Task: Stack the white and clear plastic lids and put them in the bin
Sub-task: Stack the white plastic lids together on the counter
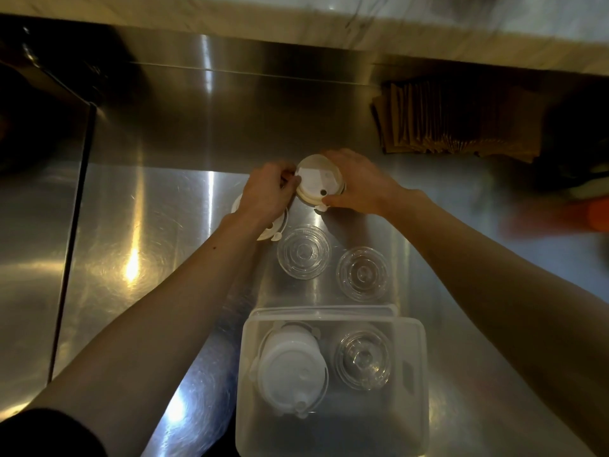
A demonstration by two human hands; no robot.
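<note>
Both hands hold a stack of white lids at the far middle of the steel counter: my left hand grips its left edge, my right hand wraps its right side. Another white lid lies partly hidden under my left wrist. Two clear lids rest flat on the counter, one nearer the hands and one to its right. The translucent bin stands nearest me. It holds a stack of white lids on the left and clear lids on the right.
The steel counter carries a row of brown paper sleeves or bags at the back right. Blurred orange and dark items sit at the right edge. A seam divides the counter on the left.
</note>
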